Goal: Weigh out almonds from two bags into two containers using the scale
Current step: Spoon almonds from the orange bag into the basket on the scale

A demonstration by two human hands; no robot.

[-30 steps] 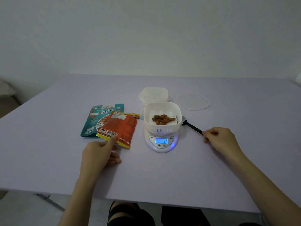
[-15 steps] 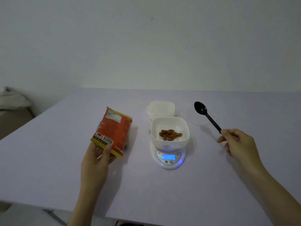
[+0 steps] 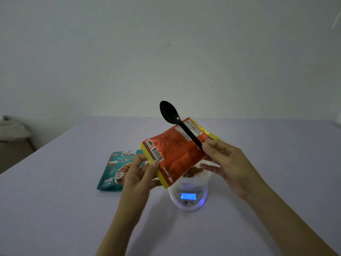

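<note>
Pale lilac tabletop (image 3: 55, 209) runs back to a plain grey wall; at far left, off the tabletop, sits a blurred pale bundle (image 3: 13, 129); a teal almond bag (image 3: 115, 172) lies flat, its right edge hidden by the left hand (image 3: 140, 174); that hand pinches the lower yellow-edged corner of an orange almond bag (image 3: 175, 154), held tilted in the air; the bag blocks most of the white container (image 3: 206, 174) on the scale (image 3: 189, 197), where a few almonds (image 3: 193, 170) show; the right hand (image 3: 227, 163) grips a black spoon (image 3: 177, 121) by its handle against the bag, bowl upward.
</note>
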